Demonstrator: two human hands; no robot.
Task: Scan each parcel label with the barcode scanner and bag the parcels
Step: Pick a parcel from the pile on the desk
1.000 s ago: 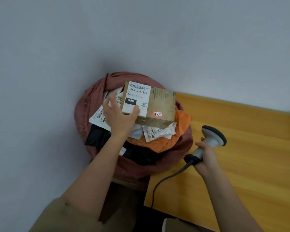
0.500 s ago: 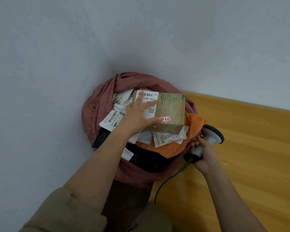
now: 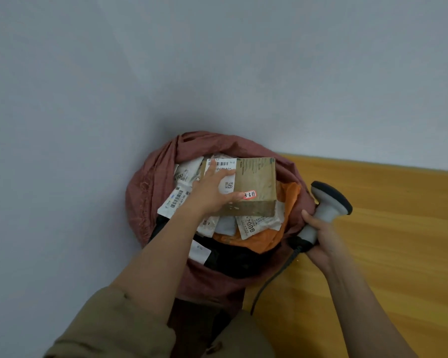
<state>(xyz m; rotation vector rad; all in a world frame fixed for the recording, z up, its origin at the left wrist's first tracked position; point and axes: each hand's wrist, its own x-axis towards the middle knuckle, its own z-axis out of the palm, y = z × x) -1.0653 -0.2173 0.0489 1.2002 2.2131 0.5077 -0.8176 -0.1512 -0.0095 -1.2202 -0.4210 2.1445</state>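
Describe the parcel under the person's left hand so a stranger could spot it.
Find the reddish cloth bag beside the wooden table. Topmost on its heap of soft mailers lies a brown cardboard box. It is the only rigid box, and it bears a small red sticker.

A plain pale grey-blue wall point(image 3: 217, 60) fills the upper and left parts of the view, evenly and softly lit, unmarked. At the right a desk point(image 3: 398, 241) of yellow-orange wood with visible grain meets the wall along its far edge, catching a dull sheen.
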